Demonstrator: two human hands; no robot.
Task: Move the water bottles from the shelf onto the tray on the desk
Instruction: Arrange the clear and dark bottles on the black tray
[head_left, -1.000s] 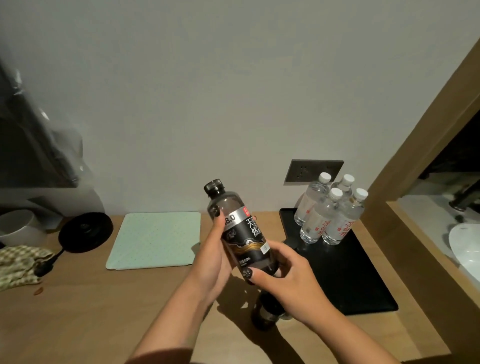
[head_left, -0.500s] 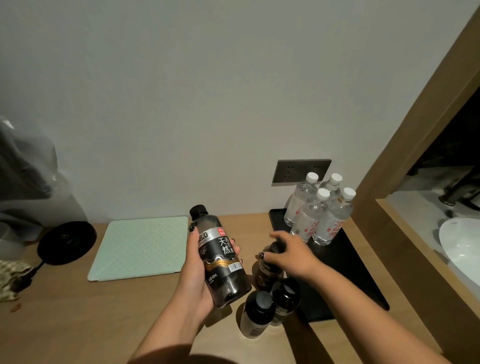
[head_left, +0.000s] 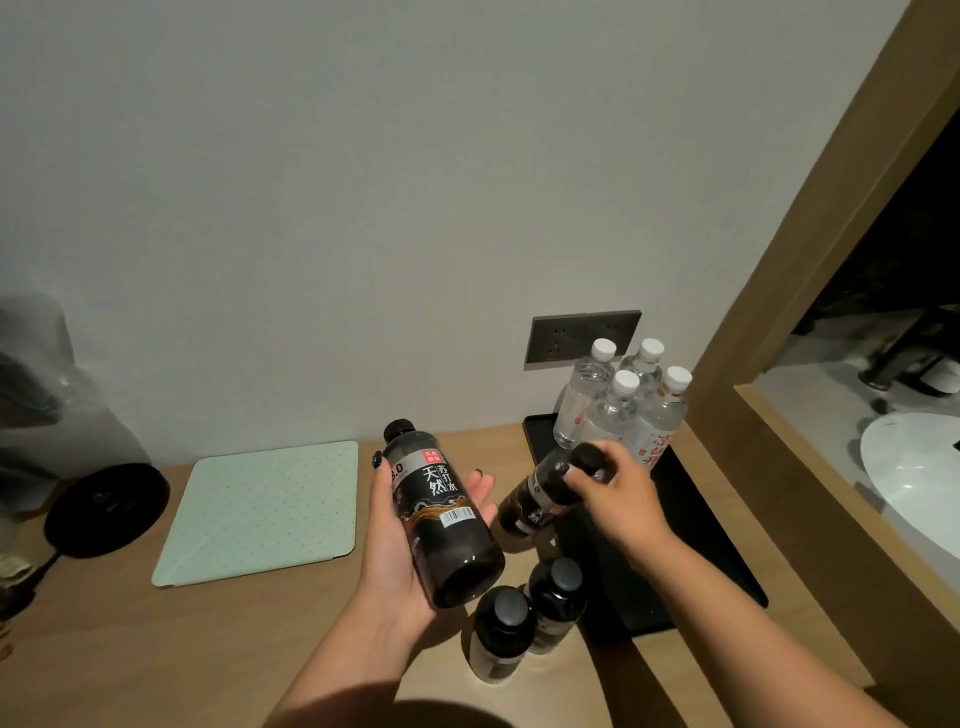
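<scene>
In the left hand (head_left: 402, 540): one dark plastic bottle with a black cap and a black label printed in white characters (head_left: 441, 514), lying tilted across the palm, thumb and fingers wrapped round its body, cap pointing away from the person; held above the wooden desk (head_left: 104, 649), not yet on the tray.

In the right hand (head_left: 621, 499): a second dark black-capped bottle (head_left: 540, 491), pinched at its neck and leaning toward the left hand; whether its base rests on the desk cannot be told.

Below and between the two hands: two more dark bottles with black caps (head_left: 524, 623), upright on the desk, just beside the near left corner of the tray and apparently off it.

Under and beyond the right hand: flat black rectangular tray (head_left: 691, 530), bearing at its far end four clear plastic water bottles with white caps (head_left: 623, 410), upright in a tight cluster.

Status, by estimate: four clear bottles placed; four dark bottles remaining, two in hand, two standing by. No shelf is identifiable.

Well to the left of the left hand: pale green dotted mat (head_left: 260, 509); beyond it, a round black disc (head_left: 106, 509). On the wall behind the clear bottles: dark grey socket plate (head_left: 582, 335).
</scene>
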